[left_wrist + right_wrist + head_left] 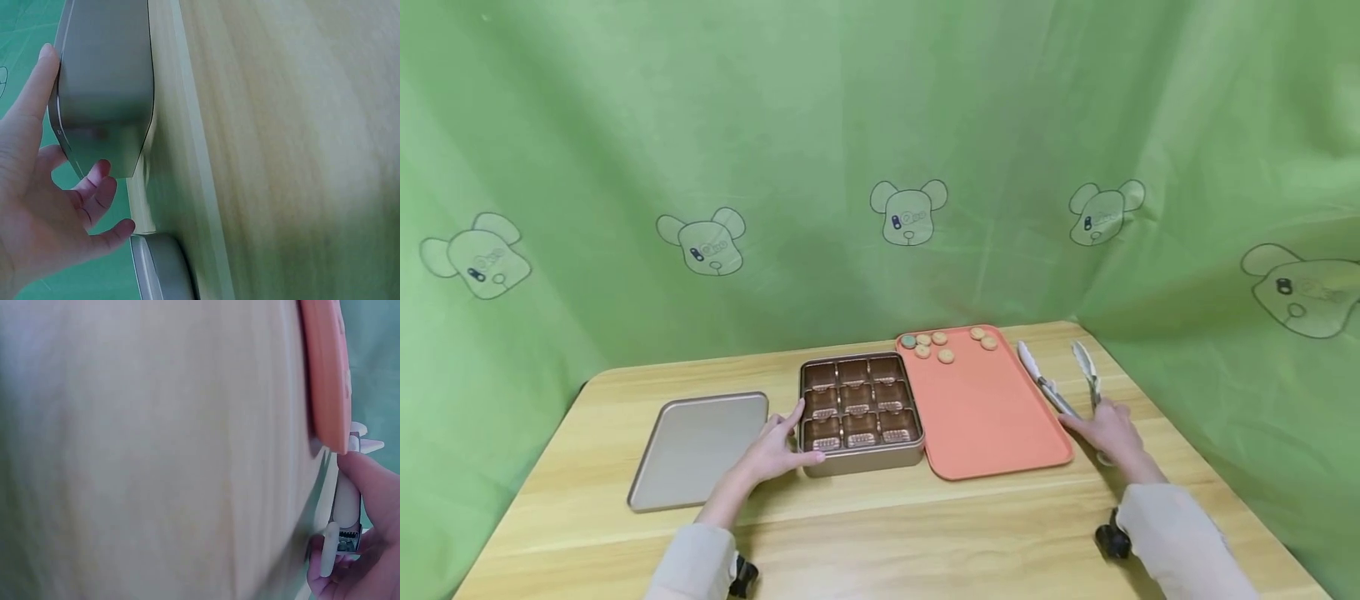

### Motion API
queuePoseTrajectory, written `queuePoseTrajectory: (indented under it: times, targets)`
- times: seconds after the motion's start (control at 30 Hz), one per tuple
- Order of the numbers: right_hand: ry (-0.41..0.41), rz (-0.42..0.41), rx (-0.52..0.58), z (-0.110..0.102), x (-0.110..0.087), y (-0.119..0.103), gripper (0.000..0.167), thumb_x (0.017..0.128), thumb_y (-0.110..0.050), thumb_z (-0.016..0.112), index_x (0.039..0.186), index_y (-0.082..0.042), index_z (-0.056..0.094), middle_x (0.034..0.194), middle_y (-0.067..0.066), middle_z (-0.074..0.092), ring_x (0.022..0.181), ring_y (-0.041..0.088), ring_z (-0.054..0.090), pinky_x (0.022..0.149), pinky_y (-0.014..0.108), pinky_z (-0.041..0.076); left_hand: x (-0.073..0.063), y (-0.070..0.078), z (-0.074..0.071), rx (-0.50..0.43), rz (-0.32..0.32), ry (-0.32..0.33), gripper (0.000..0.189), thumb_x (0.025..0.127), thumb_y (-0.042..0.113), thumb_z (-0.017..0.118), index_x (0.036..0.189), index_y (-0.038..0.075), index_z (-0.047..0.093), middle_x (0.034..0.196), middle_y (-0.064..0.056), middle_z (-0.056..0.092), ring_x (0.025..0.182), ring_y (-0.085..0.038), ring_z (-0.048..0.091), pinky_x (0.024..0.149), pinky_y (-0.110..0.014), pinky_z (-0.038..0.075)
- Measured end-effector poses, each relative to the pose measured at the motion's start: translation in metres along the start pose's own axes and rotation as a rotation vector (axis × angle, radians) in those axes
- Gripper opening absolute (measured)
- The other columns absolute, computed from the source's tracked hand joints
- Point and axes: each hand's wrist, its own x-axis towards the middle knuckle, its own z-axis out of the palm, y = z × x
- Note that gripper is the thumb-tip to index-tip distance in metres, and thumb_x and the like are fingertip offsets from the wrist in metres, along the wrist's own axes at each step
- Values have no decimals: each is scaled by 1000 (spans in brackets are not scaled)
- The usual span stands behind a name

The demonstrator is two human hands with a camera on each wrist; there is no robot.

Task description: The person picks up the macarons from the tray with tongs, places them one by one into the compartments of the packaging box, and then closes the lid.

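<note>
The left hand (777, 450) spread wide against the tin (865, 462); the right hand (1110, 430) gripped the tongs (1051, 392), apparently the pick-up step; next they needed lifting leftward.

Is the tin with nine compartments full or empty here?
Empty: in the head view all nine compartments show bare brown insides; the round pieces lie on the orange tray beside the tin.

Studio-like booth — green curtain (805, 125), printed with animal heads (910, 218), behind and beside wood-grain table (970, 537).
</note>
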Motion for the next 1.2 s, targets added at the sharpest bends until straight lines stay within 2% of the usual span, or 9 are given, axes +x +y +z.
queuePoseTrajectory:
  times: [0.2,0.33,0.47,0.6,0.8,0.93,1.07,1.13,1.2]
  targets:
    - [-5,-36,17,-6,-1,0,69,79,-48,63,93,17,45,87,35,43,75,39,46,59,47,46,-1,3,-1,-10,-1,-3,103,65,42,78,145,9,22,115,-29,44,84,-24,48,80,-47,49]
    - [-43,-28,44,-12,-5,2,71,82,-44,61,101,21,40,87,36,48,74,38,50,62,47,48,1,6,-2,-11,3,-13,103,65,41,79,145,8,22,115,-28,44,85,-24,48,82,-49,48]
    - [-57,-4,116,-17,-10,1,77,85,-40,58,114,25,31,100,43,45,85,47,51,72,54,48,2,7,-2,-9,10,-16,103,65,41,79,144,9,22,114,-27,45,85,-24,48,82,-48,48]
    - [0,23,173,-16,-14,-5,82,85,-42,59,121,25,27,109,45,41,96,54,47,82,61,43,1,6,-2,-9,21,-14,103,65,41,79,144,8,22,116,-31,44,90,-28,49,84,-51,47]
    - [181,-6,197,-16,-15,-7,77,82,-41,64,119,20,35,101,42,49,90,53,50,76,60,44,-2,4,0,-31,5,-10,103,64,39,79,144,8,22,119,-32,43,95,-31,48,84,-53,47]
    - [258,-36,195,-17,-12,-9,72,82,-40,64,119,16,39,92,34,53,82,47,53,70,58,45,-4,2,0,-30,2,-5,103,64,40,79,144,8,23,118,-31,43,95,-31,48,83,-53,47]
    - [273,-80,174,-22,-13,-10,76,81,-44,64,125,13,38,86,28,54,79,44,53,70,58,44,-4,2,-1,-24,5,-10,104,64,42,79,144,8,22,114,-29,45,87,-26,48,78,-49,49]
    - [262,-113,155,-24,-15,-11,80,81,-46,64,129,11,35,83,25,55,78,42,53,70,58,45,-4,3,-2,-17,8,-11,104,64,43,79,144,8,23,115,-29,45,89,-27,48,79,-49,48]
    - [238,-145,136,-26,-17,-13,82,81,-46,63,132,10,33,78,20,54,72,38,53,64,53,47,-4,2,-2,-10,13,-12,104,64,43,79,144,8,23,116,-30,44,94,-30,49,83,-53,47]
